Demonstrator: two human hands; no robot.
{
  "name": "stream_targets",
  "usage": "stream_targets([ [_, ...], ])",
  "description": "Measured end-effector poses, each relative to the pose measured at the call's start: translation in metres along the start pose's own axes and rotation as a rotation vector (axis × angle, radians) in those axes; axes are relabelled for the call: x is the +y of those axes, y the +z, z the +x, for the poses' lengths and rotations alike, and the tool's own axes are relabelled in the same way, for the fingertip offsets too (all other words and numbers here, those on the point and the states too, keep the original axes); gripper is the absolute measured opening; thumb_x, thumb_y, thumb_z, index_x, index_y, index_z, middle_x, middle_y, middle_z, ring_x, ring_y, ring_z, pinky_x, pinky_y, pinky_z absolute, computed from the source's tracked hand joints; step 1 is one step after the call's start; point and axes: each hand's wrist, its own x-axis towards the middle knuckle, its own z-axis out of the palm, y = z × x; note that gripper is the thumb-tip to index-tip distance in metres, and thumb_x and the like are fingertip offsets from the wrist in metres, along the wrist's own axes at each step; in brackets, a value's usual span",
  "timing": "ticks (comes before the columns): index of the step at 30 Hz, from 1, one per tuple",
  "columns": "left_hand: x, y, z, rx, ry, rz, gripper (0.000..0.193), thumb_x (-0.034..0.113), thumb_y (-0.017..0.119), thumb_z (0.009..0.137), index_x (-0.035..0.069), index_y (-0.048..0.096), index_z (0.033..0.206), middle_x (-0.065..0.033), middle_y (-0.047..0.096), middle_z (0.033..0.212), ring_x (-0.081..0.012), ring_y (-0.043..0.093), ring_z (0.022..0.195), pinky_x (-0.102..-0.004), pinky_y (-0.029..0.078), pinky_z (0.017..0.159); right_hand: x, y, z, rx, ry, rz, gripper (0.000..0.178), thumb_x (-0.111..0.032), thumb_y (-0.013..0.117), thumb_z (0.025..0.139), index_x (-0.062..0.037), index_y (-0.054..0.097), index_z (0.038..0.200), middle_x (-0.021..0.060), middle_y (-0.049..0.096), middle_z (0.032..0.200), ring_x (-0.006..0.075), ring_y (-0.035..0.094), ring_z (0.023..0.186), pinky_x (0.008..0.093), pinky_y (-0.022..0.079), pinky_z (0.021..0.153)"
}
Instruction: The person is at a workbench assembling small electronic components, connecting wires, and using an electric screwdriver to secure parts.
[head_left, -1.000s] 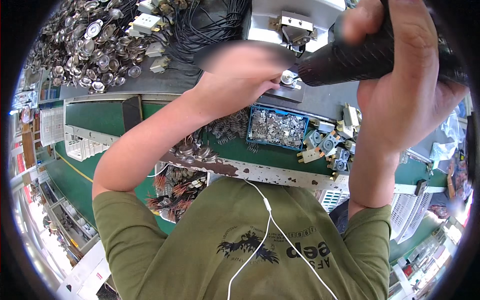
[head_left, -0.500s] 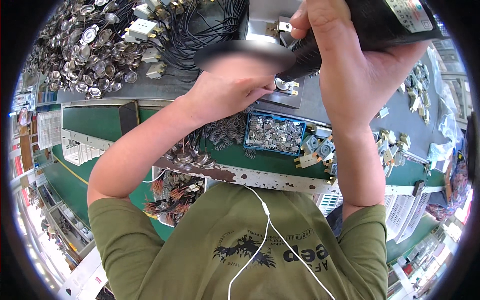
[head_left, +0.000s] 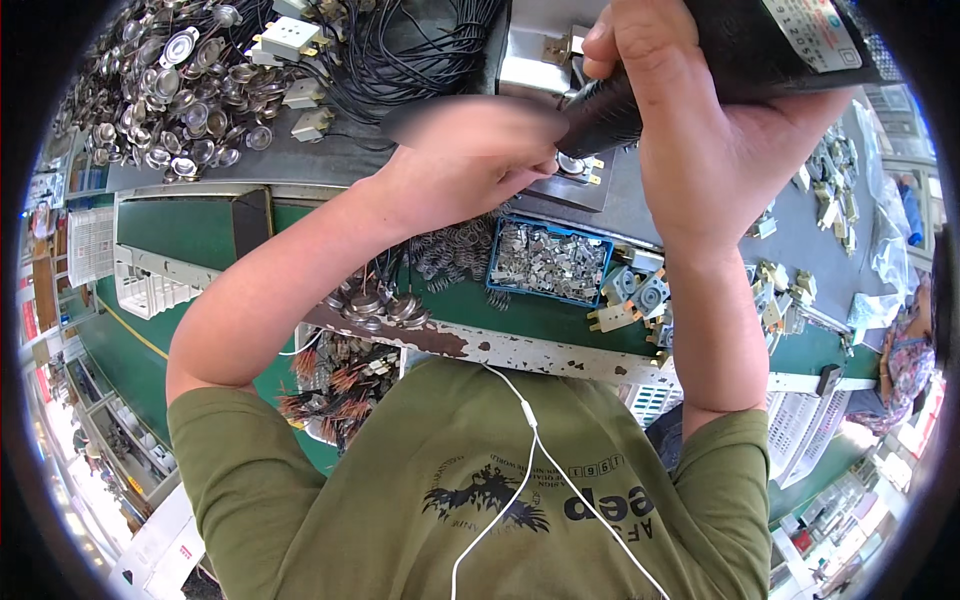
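right hand lifted the black tool higher.

Black ribbed power screwdriver tilted, tip down on small round silver part on grey plate
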Motion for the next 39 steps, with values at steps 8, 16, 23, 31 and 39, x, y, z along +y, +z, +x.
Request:
stream_targets([
  [8, 0.000, 0.002, 0.002, -0.016, -0.009, -0.028, 0.011, 0.011, 0.075, 0.082, 0.011, 0.067, 0.089, -0.0020, 0.070, 0.094, -0.0276, 0.068, 0.089, -0.0420, 0.054, 0.078, -0.005, -0.011, 0.000, -0.035, -0.050, -0.084, 0.041, 0.007, 0.078, 0.087, 0.0012, 0.056, 0.122, 0.0107, 0.073, 0.096, 0.0137, 0.072, 0.081, 0.0262, 0.060, 0.067],
  [16, 0.001, 0.001, 0.002, -0.044, -0.032, -0.025, 0.013, 0.012, 0.075, 0.083, 0.010, 0.069, 0.094, -0.0024, 0.072, 0.095, -0.0272, 0.069, 0.092, -0.0423, 0.055, 0.080, 0.030, -0.023, 0.015, -0.039, -0.529, 0.003, 0.042, 0.004, 0.078, 0.088, 0.0038, 0.056, 0.124, 0.0120, 0.073, 0.095, 0.0146, 0.072, 0.074, 0.0278, 0.060, 0.061],
  [23, -0.001, 0.003, 0.001, -0.016, -0.066, -0.037, 0.023, 0.029, 0.079, 0.085, 0.010, 0.071, 0.095, -0.0037, 0.073, 0.093, -0.0271, 0.070, 0.092, -0.0410, 0.055, 0.081, 0.025, -0.035, 0.017, -0.179, -0.276, 0.112, 0.027, -0.005, 0.073, 0.095, 0.0063, 0.062, 0.116, 0.0122, 0.070, 0.081, 0.0157, 0.066, 0.059, 0.0295, 0.056, 0.053],
  [31, 0.006, 0.002, 0.002, 0.010, -0.041, 0.050, 0.025, 0.035, 0.073, 0.092, 0.011, 0.072, 0.089, -0.0024, 0.072, 0.088, -0.0254, 0.069, 0.087, -0.0397, 0.055, 0.076, 0.005, -0.027, 0.014, -0.156, -0.280, 0.109, 0.022, -0.005, 0.071, 0.096, 0.0117, 0.065, 0.110, 0.0144, 0.067, 0.077, 0.0188, 0.064, 0.062, 0.0330, 0.056, 0.057],
  [39, 0.006, 0.004, 0.000, 0.006, -0.050, 0.052, 0.024, 0.035, 0.072, 0.093, 0.012, 0.072, 0.092, -0.0006, 0.073, 0.092, -0.0244, 0.069, 0.088, -0.0395, 0.055, 0.076, 0.009, -0.033, 0.018, -0.131, -0.278, 0.151, 0.022, -0.005, 0.069, 0.097, 0.0155, 0.067, 0.106, 0.0163, 0.065, 0.074, 0.0211, 0.063, 0.063, 0.0359, 0.056, 0.060],
])
